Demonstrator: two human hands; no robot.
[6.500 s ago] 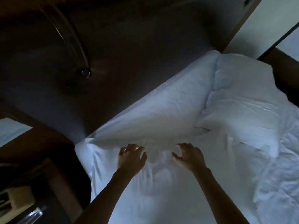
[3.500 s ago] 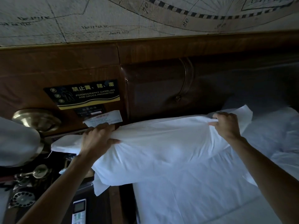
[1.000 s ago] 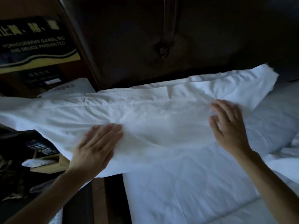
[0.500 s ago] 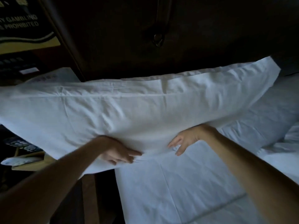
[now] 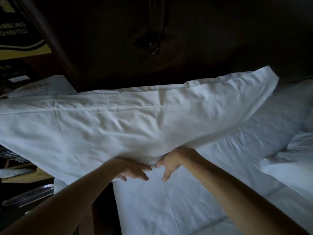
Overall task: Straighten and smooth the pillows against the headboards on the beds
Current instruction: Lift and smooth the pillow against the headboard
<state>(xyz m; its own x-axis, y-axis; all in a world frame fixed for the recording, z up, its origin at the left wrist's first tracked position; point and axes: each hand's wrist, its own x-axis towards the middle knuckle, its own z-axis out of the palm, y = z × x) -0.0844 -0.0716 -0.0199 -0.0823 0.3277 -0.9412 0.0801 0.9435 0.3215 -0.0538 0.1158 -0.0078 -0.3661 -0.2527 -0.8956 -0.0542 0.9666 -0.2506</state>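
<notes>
A long white pillow (image 5: 118, 122) stretches across the head of the bed in front of the dark padded headboard (image 5: 169, 39), its left end overhanging the bedside. Both my hands are at the middle of its near edge. My left hand (image 5: 133, 171) is tucked under that edge, fingers curled on the fabric. My right hand (image 5: 171, 164) pinches the same edge right beside it, thumb on the fabric and fingers pointing down. A second white pillow (image 5: 277, 126) lies to the right, partly under the first one's far corner.
The white bed sheet (image 5: 169, 209) spreads below my hands, and a rumpled duvet (image 5: 291, 167) lies at the right. On the left a dark nightstand (image 5: 25, 197) carries papers and small items, with a wall sign (image 5: 15, 38) above it.
My hands went from pressing flat on top of the pillow, apart, to its near edge. Over the last half second they drew closer together and took hold of that edge.
</notes>
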